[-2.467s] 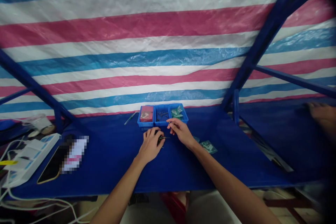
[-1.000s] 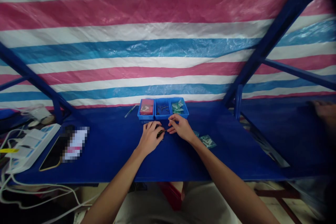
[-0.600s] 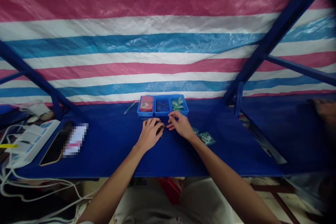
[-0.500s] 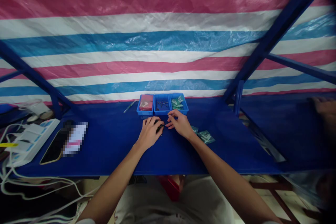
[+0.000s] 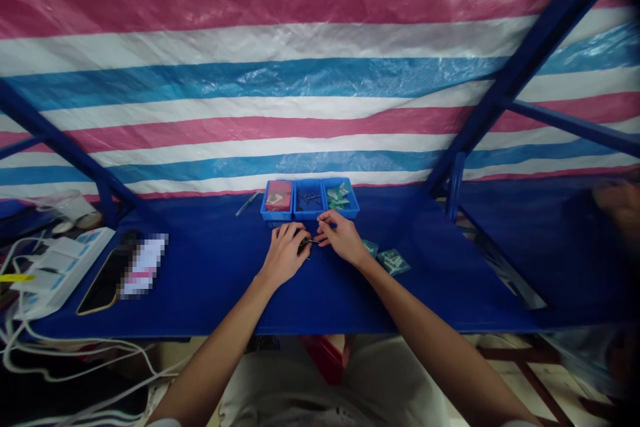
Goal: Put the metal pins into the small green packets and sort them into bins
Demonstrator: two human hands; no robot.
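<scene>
Curled over the blue table, my left hand (image 5: 285,252) closes around thin dark metal pieces that look like screws (image 5: 306,241); their ends poke out between thumb and fingers. My right hand (image 5: 341,237) is beside it, thumb and forefinger pinched together over something too small to make out, and its lower fingers are close to the screw ends. Just beyond the hands are three joined blue bins. The left bin (image 5: 277,216) has a red packet with pale pieces, the middle bin (image 5: 309,215) loose dark screws, and the right bin (image 5: 354,203) small green-and-white packets.
Near my right forearm lie green packets (image 5: 393,261) with white pieces. A pen-like stick (image 5: 247,204) lies left of the bins. Further left are a phone (image 5: 104,287) and a white power strip (image 5: 75,273) with cables. Another person's hand (image 5: 617,207) is blurred at far right.
The view has tilted down, so the table and bins appear higher. My right hand has come slightly closer to the screws at my left hand, which stays closed on them.
</scene>
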